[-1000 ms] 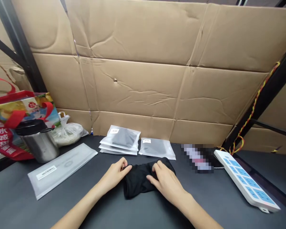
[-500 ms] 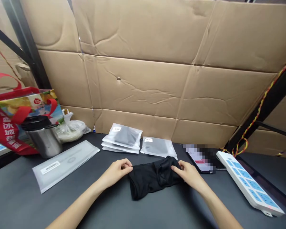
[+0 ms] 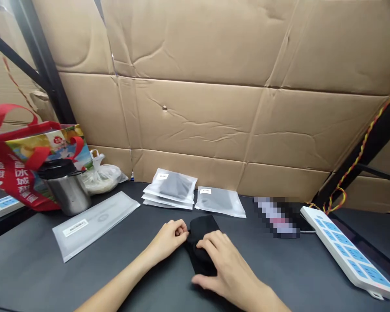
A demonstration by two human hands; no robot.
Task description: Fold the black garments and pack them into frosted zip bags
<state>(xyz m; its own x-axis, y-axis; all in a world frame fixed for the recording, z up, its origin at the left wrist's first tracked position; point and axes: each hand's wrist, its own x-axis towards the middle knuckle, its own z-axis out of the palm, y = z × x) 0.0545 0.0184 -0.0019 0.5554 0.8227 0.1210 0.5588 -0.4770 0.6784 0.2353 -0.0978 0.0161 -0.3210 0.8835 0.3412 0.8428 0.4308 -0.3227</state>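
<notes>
Cardboard sheeting (image 3: 195, 121), creased, behind one smooth black tabletop (image 3: 29, 277); one red printed bag (image 3: 21, 173); two white oblong power strips (image 3: 347, 251); one long frosted plastic pouch (image 3: 95, 232); four small flat pouches (image 3: 175, 186), three stacked; one soft black cloth (image 3: 204, 223), mid-table, pinched at its left edge by the left hand (image 3: 170, 237), beneath the open, spread right hand (image 3: 230, 266).

Black cloth (image 3: 204, 224), stretched long from left to right half second ago, now folded over into short, compact piece. Right end gone from beside pixelated phone (image 3: 279, 219), now well left of it. Right hand (image 3: 225, 262), earlier pinching that end, now shifted left, spread over folded cloth, thumb on near side.
</notes>
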